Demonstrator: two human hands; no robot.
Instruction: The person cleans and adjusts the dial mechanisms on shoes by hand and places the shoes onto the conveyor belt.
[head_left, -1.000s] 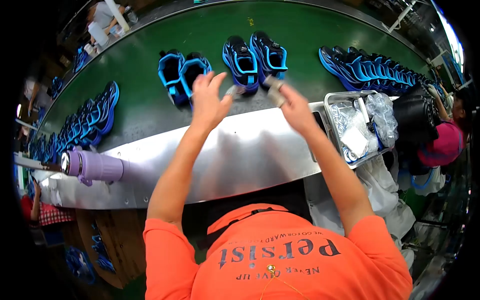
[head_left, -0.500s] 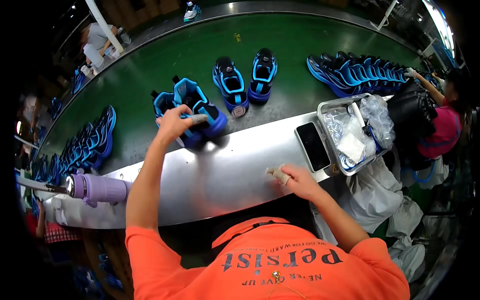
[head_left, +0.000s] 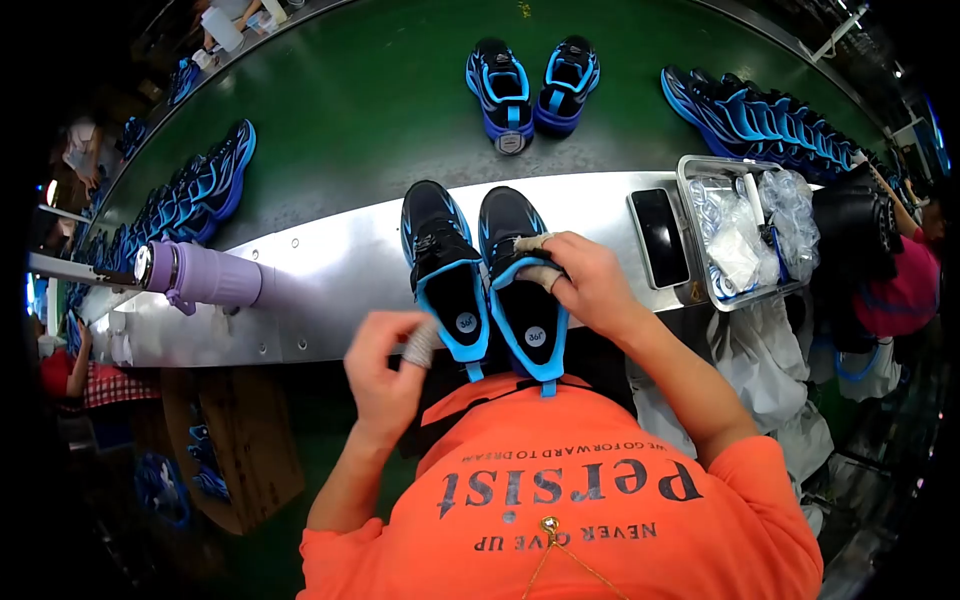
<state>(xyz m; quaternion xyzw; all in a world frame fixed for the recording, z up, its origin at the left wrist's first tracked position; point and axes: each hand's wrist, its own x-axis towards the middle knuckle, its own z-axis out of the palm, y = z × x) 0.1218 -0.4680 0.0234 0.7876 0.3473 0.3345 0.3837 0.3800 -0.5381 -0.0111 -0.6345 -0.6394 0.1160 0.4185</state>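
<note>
A pair of black and blue sneakers stands side by side on the metal ledge, toes away from me: a left sneaker (head_left: 447,270) and a right sneaker (head_left: 522,285). Round white size labels show on their insoles. My right hand (head_left: 595,285), with wrapped fingertips, grips the right sneaker at its tongue and collar; the thumb reaches inside the opening. Beside the left sneaker's heel, my left hand (head_left: 385,370) is loosely curled, its wrapped digit apart from the others, holding nothing visible.
Another sneaker pair (head_left: 530,95) stands on the green belt (head_left: 360,110). Sneaker rows line the left (head_left: 190,190) and right (head_left: 750,115). A purple bottle (head_left: 215,275), a phone (head_left: 660,238) and a clear tray (head_left: 700,290) of plastic bits rest along the metal ledge (head_left: 330,280).
The sneaker pair came from the belt onto the ledge in front of me. My left hand let go and drew back; my right hand moved up onto the right sneaker. The view shifted.
</note>
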